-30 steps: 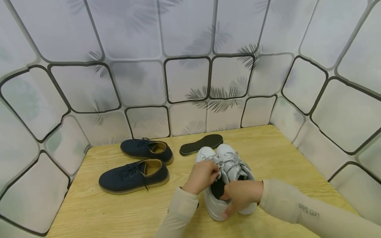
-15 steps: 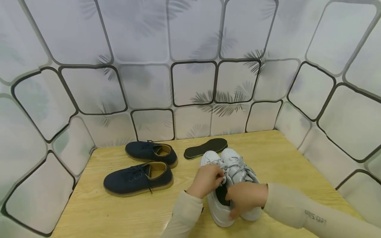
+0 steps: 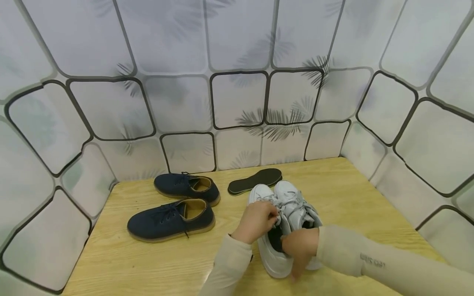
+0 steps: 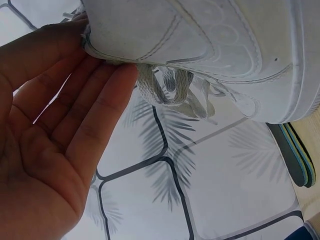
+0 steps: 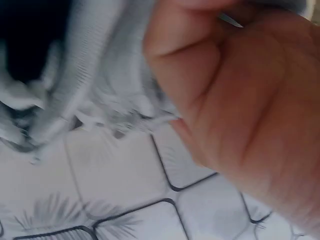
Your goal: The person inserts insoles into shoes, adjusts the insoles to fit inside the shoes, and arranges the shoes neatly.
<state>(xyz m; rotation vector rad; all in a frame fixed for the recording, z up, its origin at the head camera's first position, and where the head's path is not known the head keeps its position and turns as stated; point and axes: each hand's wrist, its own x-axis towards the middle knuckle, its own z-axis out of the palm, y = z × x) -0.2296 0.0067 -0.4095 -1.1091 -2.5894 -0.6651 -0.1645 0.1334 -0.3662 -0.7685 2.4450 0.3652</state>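
Two white lace-up sneakers stand side by side, toes away from me, in the head view. My left hand pinches the upper edge of the left sneaker near its laces. The left wrist view shows that edge between thumb and fingers of the left hand. At the rear of the same sneaker's opening is my right hand, partly over the right sneaker. Its fingertips are hidden and its thumb is blurred, so its hold is unclear. A dark insole shows inside the left sneaker.
Stacked black insoles lie behind the sneakers. To the left rest two navy lace-up shoes, a near one and a far one. A patterned cloth wall surrounds the wooden table at the back and sides.
My right hand has shifted at the left sneaker's heel, its thumb now lower and turned downward. My left hand keeps its pinch. The head view has moved slightly.
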